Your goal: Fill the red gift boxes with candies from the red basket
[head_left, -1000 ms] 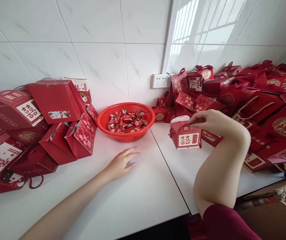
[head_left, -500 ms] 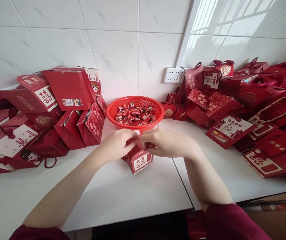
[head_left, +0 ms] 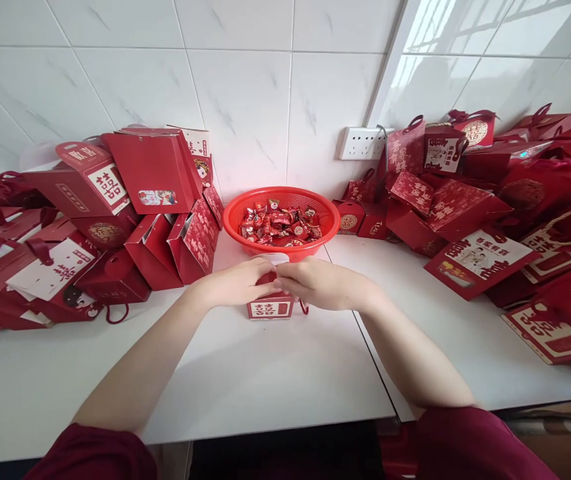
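A small red paper gift box with a white character panel on its front stands on the white table, just in front of the candy basket. My left hand is closed at the top of the box from the left. From the right, my right hand pinches the same top, its fingertips meeting those of the left. A pale rounded flap pokes up behind the fingers. The box's upper part is mostly covered by my hands. A dark red ribbon loop hangs at its right side.
Behind the box sits a red plastic basket of wrapped candies. Red gift boxes are piled on the left, more gift boxes on the right. A power socket is on the tiled wall. A seam crosses the table.
The gift box has turned so its character panel faces me more squarely, and it sits lower under my hands. My fingertips have come together over its top. The view has shifted slightly.
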